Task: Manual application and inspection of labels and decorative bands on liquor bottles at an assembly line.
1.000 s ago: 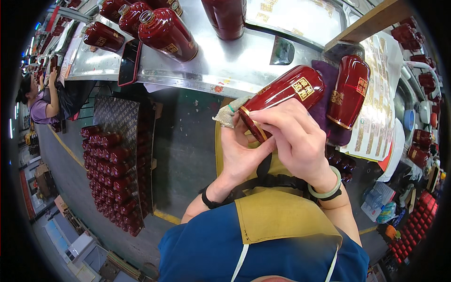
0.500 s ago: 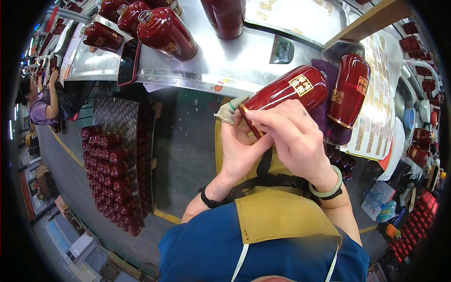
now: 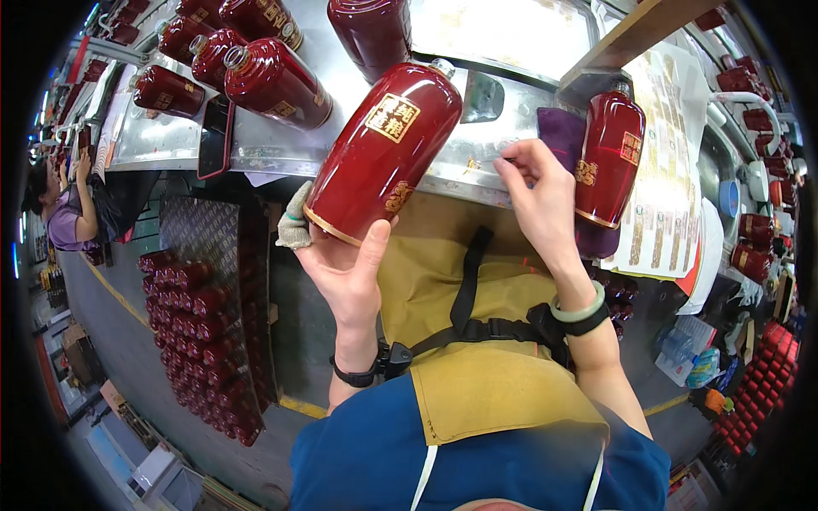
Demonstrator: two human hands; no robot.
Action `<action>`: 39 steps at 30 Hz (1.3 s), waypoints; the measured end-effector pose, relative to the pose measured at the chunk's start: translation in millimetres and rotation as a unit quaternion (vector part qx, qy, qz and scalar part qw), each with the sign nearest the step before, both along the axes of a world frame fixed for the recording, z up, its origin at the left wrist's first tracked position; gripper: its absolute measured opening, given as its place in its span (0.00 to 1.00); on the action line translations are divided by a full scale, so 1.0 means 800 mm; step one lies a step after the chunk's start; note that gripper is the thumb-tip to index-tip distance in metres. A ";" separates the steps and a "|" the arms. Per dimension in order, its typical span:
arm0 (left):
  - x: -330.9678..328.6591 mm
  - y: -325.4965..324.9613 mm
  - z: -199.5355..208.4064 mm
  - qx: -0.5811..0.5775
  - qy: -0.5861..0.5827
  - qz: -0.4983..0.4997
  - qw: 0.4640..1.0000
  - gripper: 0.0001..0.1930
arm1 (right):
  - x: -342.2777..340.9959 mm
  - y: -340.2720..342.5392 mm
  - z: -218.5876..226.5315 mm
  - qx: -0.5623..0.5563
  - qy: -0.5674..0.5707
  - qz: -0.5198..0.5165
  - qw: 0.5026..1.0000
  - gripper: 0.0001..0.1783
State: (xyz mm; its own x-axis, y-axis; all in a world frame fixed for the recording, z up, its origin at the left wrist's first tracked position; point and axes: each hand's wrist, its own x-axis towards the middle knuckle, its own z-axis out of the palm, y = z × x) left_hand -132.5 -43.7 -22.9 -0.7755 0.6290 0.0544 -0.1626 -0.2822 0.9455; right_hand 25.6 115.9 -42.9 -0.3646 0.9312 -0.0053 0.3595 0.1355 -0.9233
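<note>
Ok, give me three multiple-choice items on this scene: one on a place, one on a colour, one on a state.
1. Where does the left hand grip the dark red ceramic bottle?
A. its base
B. its neck
C. its label

2. What colour is the person's apron?
A. white
B. mustard yellow
C. black

3. What is the right hand doing?
A. gripping the bottle
B. raised clear of the bottle
C. flat on the metal bench

Answers: 1 A, the palm cups the base; 2 B, yellow cloth over a blue shirt; 3 B, a gap shows beside the bottle.
</note>
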 end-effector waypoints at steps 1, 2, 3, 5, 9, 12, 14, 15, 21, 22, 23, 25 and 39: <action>0.004 0.000 0.001 0.004 -0.008 0.002 1.000 0.40 | -0.005 0.004 -0.007 0.033 -0.022 0.008 0.999 0.06; 0.005 -0.001 -0.005 0.005 -0.007 0.001 1.000 0.40 | -0.009 0.008 -0.009 0.014 -0.044 0.016 0.999 0.06; 0.007 -0.003 -0.016 -0.001 0.027 -0.007 1.000 0.41 | -0.012 0.011 -0.010 -0.005 -0.066 0.025 0.997 0.07; 0.014 -0.004 -0.015 -0.009 0.052 -0.033 0.998 0.43 | -0.012 0.014 -0.017 0.143 -0.112 0.049 0.982 0.07; 0.034 0.007 -0.008 0.004 0.098 -0.067 0.993 0.48 | -0.004 0.000 -0.004 -0.098 0.207 0.013 0.973 0.16; 0.038 0.012 -0.016 0.027 0.142 -0.092 0.985 0.50 | 0.013 -0.009 0.017 -0.350 0.400 0.043 0.846 0.40; 0.041 0.012 -0.013 0.017 0.144 -0.118 0.982 0.50 | 0.013 -0.024 0.030 -0.386 0.459 0.094 0.795 0.46; 0.045 0.013 -0.008 0.007 0.143 -0.147 0.979 0.51 | 0.015 -0.033 0.027 -0.378 0.488 0.119 0.778 0.45; 0.053 0.027 0.011 -0.007 0.174 -0.189 0.967 0.51 | 0.029 -0.043 0.037 -0.389 0.436 0.041 0.810 0.41; 0.053 0.029 0.015 -0.008 0.172 -0.189 0.967 0.50 | 0.030 -0.042 0.038 -0.403 0.452 0.034 0.795 0.39; 0.053 0.030 0.015 -0.008 0.172 -0.190 0.967 0.50 | 0.030 -0.042 0.038 -0.402 0.452 0.033 0.795 0.39; 0.052 0.030 0.012 -0.005 0.221 -0.142 0.965 0.48 | 0.030 -0.042 0.038 -0.368 0.457 0.021 0.810 0.39; 0.053 0.019 -0.006 0.000 0.341 -0.130 0.931 0.46 | 0.031 -0.046 0.038 -0.352 0.458 0.011 0.816 0.36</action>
